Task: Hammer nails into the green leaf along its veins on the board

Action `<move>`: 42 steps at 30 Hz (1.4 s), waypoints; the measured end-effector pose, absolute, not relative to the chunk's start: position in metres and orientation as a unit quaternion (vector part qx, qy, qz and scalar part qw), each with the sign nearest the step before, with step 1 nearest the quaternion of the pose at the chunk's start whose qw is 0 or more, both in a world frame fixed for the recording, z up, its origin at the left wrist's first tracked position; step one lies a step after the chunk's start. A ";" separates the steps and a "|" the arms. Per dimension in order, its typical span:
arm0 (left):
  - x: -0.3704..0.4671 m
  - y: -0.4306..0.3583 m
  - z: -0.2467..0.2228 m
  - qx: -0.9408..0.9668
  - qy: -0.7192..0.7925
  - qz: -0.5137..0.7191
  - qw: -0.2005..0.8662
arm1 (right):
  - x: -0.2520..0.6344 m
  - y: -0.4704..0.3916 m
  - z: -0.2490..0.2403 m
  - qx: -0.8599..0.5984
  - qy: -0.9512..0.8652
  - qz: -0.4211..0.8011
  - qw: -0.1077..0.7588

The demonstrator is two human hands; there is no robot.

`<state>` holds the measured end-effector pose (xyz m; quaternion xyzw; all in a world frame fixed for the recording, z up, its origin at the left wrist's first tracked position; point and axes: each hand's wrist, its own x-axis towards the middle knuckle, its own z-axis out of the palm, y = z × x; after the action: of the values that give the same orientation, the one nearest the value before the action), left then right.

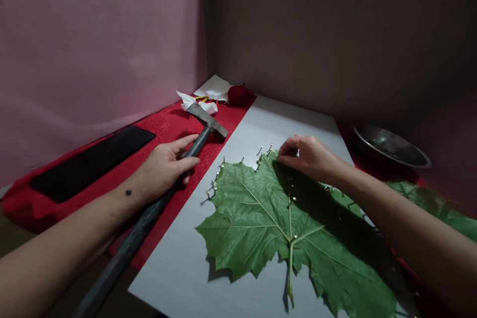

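A pink wall [93, 35] and a dark wall [335, 35] meet beyond the fingers, above a red cloth [164, 124] that runs under a pale board [179, 278]. The leaf [246, 233] lies flat on the board, stretching from the right hand's fingertips back toward the wearer; its long axis, the midrib, runs from just beside those fingertips down to the stalk. The right hand [309, 156] is the nearer one, at the leaf's far edge, thumb and forefinger drawn together; whether they pinch a nail or the leaf, I cannot tell. Small nails [224, 160] stand along the edge to the left of these fingers, and more dot the midrib on the near side.

The left hand [160, 169] is curled around the hammer [196, 146], whose handle slants from the near left up through the grip. Its head sits just beyond the left fingers, to the left of the right fingertips and well apart from them. From the left fingers, the leaf lies to the right, across the board's edge. A dark flat device [93, 161] lies left of the left fingers; a metal bowl [421, 161] stands right of the right ones.
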<state>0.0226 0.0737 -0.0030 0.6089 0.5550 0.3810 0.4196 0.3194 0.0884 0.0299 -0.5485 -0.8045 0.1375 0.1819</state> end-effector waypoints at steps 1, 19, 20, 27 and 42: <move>0.022 0.074 -0.003 0.609 0.556 0.379 0.419 | 0.319 0.089 0.030 -0.548 -0.804 0.139 0.185; 0.024 0.073 -0.001 0.612 0.556 0.379 0.415 | 0.323 0.089 0.024 -0.522 -0.829 0.095 0.178; 0.025 0.072 0.000 0.610 0.558 0.378 0.417 | 0.322 0.089 0.024 -0.519 -0.830 0.097 0.178; 0.029 0.067 0.009 0.605 0.569 0.366 0.420 | 0.320 0.088 0.027 -0.552 -0.796 0.153 0.197; 0.068 0.018 0.089 0.736 0.460 0.325 0.376 | 0.322 0.090 0.017 -0.565 -0.743 0.259 0.248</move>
<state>0.0676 0.0184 0.0886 0.7362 0.4597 0.3247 0.3759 0.3221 0.0903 0.0174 -0.5648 -0.7431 0.2590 0.2484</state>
